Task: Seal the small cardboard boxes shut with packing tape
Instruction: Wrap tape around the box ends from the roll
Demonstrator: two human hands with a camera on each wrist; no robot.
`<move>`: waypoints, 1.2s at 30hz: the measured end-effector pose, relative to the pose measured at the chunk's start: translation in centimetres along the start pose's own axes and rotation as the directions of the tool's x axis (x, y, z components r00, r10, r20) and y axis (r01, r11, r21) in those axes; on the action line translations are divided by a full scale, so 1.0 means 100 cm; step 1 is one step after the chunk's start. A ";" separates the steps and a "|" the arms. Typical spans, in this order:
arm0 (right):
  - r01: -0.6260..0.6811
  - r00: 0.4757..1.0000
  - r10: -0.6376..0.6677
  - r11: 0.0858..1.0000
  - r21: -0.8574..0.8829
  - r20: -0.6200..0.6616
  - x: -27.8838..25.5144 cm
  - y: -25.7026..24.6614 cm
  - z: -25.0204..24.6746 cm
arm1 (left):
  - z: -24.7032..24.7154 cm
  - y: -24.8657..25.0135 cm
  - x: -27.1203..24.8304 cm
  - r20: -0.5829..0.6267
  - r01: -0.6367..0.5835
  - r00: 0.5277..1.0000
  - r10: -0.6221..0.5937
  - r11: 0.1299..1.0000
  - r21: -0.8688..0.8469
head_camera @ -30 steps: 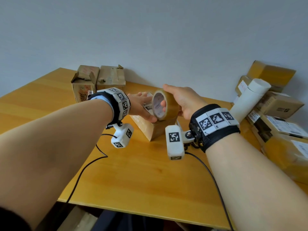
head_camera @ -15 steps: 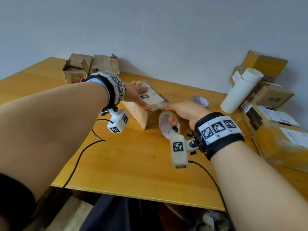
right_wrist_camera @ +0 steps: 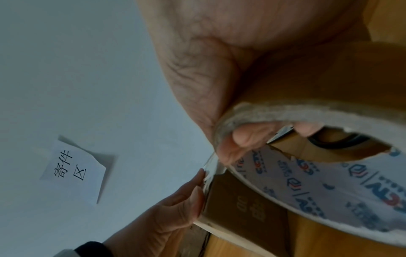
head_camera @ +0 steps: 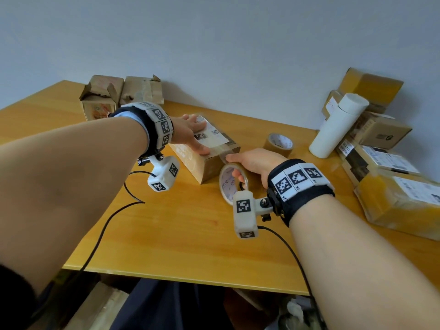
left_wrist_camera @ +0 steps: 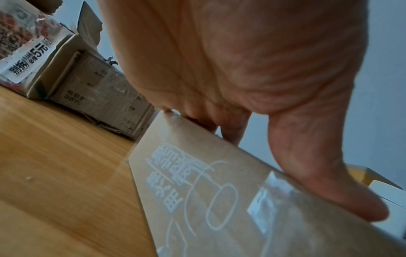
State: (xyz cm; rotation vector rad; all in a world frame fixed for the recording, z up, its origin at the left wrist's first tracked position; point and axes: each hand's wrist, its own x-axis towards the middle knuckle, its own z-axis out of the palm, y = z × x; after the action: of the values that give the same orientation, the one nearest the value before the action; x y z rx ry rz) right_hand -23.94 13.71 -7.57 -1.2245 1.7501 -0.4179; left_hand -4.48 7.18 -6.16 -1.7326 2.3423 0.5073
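Observation:
A small cardboard box [head_camera: 209, 160] with a white shipping label lies on the wooden table [head_camera: 166, 234]. My left hand [head_camera: 190, 134] lies flat on its top, thumb [left_wrist_camera: 329, 187] pressing the near top edge where clear tape runs. My right hand [head_camera: 250, 163] grips a roll of packing tape [head_camera: 232, 182], fingers [right_wrist_camera: 241, 139] curled through its core, just off the box's near right end. A strip of tape [head_camera: 223, 154] stretches from the roll onto the box top. In the right wrist view the roll [right_wrist_camera: 318, 173] sits against the box [right_wrist_camera: 241, 208].
A second tape roll [head_camera: 278, 144] lies behind my right hand. A white cylinder [head_camera: 338, 125] and several stacked parcels [head_camera: 392, 186] crowd the right side. Two torn-open boxes [head_camera: 123, 94] stand at the back left. Cables [head_camera: 107, 225] trail over the table's front edge.
My right hand has brought the roll down from the box top past its near right end, drawing tape along. The left hand stays on the box, its thumb now pressing the tape.

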 end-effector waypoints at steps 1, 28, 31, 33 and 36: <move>-0.002 1.000 0.002 1.000 0.001 0.004 0.001 0.000 0.000 | 0.001 0.001 -0.002 -0.006 -0.005 1.000 0.005 1.000 -0.004; 0.105 0.992 -0.064 0.897 0.430 -0.108 0.028 0.018 0.016 | 0.038 0.019 0.007 -0.163 -0.163 0.969 0.184 0.977 0.136; 0.117 0.990 -0.071 0.891 0.439 -0.121 0.031 0.022 0.014 | 0.036 0.019 0.009 -0.163 -0.169 0.968 0.190 0.976 0.135; 0.118 0.990 -0.071 0.896 0.427 -0.123 0.033 0.020 0.015 | 0.037 0.021 0.007 -0.187 -0.174 0.964 0.191 0.979 0.102; 0.134 0.988 -0.093 0.910 0.392 -0.123 0.035 0.018 0.015 | 0.039 0.027 0.003 -0.232 -0.186 0.952 0.200 0.979 0.080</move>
State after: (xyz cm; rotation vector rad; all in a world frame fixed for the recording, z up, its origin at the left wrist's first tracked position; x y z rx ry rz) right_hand -23.96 11.81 -11.26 -1.0232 1.5787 -0.8753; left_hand -7.30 9.11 -9.44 -1.6280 2.6823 0.2672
